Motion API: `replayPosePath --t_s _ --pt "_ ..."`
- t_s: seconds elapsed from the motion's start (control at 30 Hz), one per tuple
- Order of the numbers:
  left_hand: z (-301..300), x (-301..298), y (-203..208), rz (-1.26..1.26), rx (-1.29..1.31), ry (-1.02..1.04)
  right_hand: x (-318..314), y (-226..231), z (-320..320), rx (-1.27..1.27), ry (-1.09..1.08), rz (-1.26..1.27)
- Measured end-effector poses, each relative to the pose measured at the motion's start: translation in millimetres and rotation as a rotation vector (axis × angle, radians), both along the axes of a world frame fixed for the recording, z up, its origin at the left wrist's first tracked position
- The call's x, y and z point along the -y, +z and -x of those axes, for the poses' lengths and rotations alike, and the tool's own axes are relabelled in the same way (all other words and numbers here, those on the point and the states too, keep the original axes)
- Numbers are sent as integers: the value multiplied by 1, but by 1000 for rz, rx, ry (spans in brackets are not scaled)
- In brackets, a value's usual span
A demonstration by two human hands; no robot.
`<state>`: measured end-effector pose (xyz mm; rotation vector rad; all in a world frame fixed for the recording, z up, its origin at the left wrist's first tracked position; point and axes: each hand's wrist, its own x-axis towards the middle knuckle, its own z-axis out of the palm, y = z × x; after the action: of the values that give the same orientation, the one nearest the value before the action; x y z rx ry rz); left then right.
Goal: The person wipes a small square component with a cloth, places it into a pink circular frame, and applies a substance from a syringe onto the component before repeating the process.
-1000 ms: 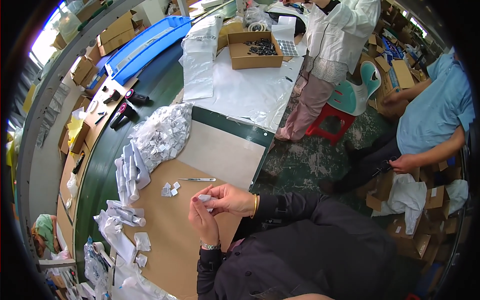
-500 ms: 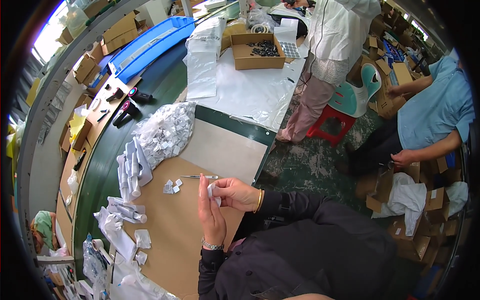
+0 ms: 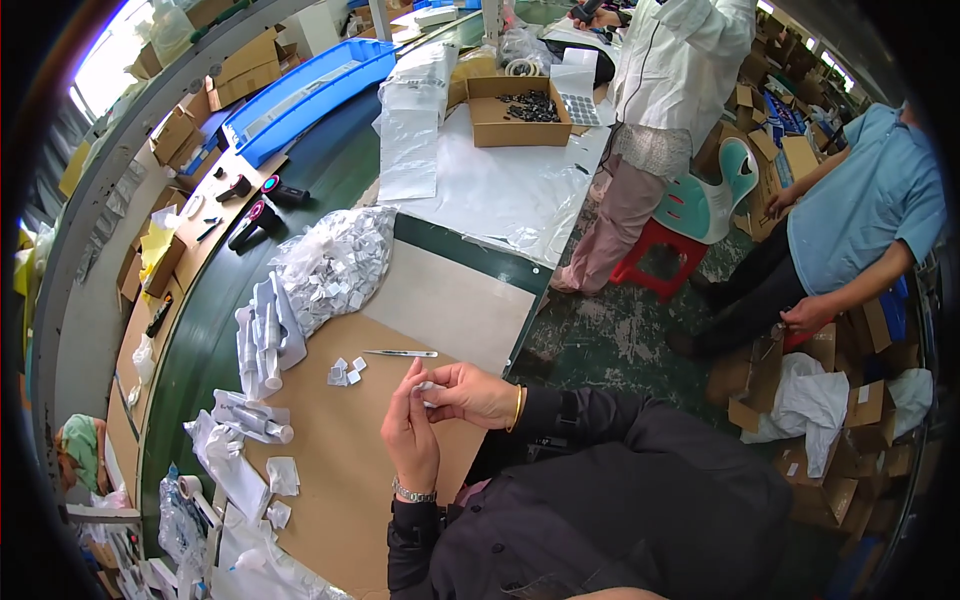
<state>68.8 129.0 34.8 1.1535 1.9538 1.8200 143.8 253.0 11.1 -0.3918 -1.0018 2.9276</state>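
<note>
a brown board [image 3: 340,450] is covering the near part of the table, and a clear bag of white squares [image 3: 335,265] is resting past its far left edge. over the board's right side, the person's left hand [image 3: 410,432] and right hand [image 3: 472,396] are coming together at the fingertips: the right is pinching, while the left is touching from its side, and whether it is also gripping cannot be told. a slim metal tool [image 3: 400,352] is lying just beyond the fingertips, its long axis running left to right, the left fingertips seemingly nearer. some loose white squares [image 3: 345,373] are lying to the left, nearer the left hand. smallest, the white piece [image 3: 428,390] is sitting between the hands, right of the left fingers; partly hidden, it is not showing its long axis clearly.
</note>
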Motion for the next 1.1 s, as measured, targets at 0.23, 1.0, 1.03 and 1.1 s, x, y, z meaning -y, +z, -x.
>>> replayPosePath --t_s 0.23,1.0,1.03,1.1 --pt "7 10 8 71 92 24 3 1 -4 44 1 -40" --pt "-6 29 20 134 -362 175 15 -8 5 37 -55 -129" --pt "-6 28 22 136 -449 195 16 -8 4 4 -35 -109" --pt "-6 26 23 136 -539 212 17 -6 2 -63 4 -70"
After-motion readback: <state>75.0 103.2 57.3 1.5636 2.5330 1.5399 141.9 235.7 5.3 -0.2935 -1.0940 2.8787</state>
